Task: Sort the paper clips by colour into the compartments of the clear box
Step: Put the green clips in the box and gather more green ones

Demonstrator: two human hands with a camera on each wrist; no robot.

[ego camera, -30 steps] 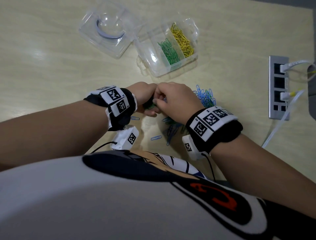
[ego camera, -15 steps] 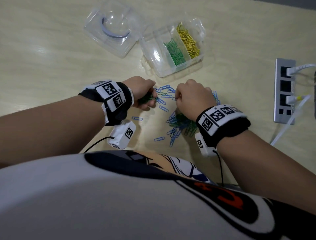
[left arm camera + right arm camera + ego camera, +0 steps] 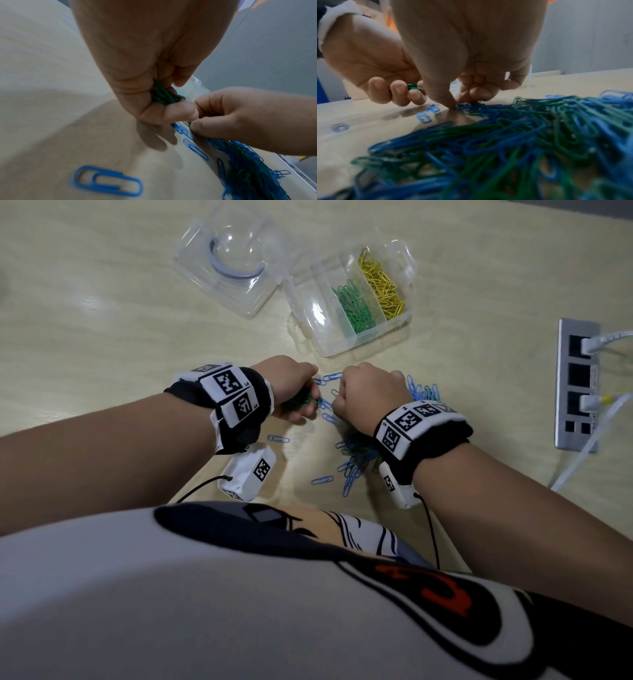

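The clear box (image 3: 342, 350) stands at the back with green clips (image 3: 354, 306) in its middle compartment and yellow clips (image 3: 380, 285) in the right one; its left compartment looks bare. My left hand (image 3: 305, 409) grips a bunch of green paper clips (image 3: 163, 94) just above the table. Close beside it, my right hand (image 3: 337, 402) is down at the left edge of the mixed blue and green pile (image 3: 522, 135), its fingers curled, with thumb and forefinger pinching a green clip (image 3: 187, 123). The wrist covers much of the pile in the head view.
The box's clear lid (image 3: 233, 261) lies open to the left of the box. A grey power strip (image 3: 575, 385) with plugged cables sits at the right. Loose blue clips (image 3: 278, 438) lie between the hands and my body.
One second ago the two hands were touching. The right hand then left the left hand and dropped onto the pile, where it now pinches at a clip. The left hand keeps its green bunch.
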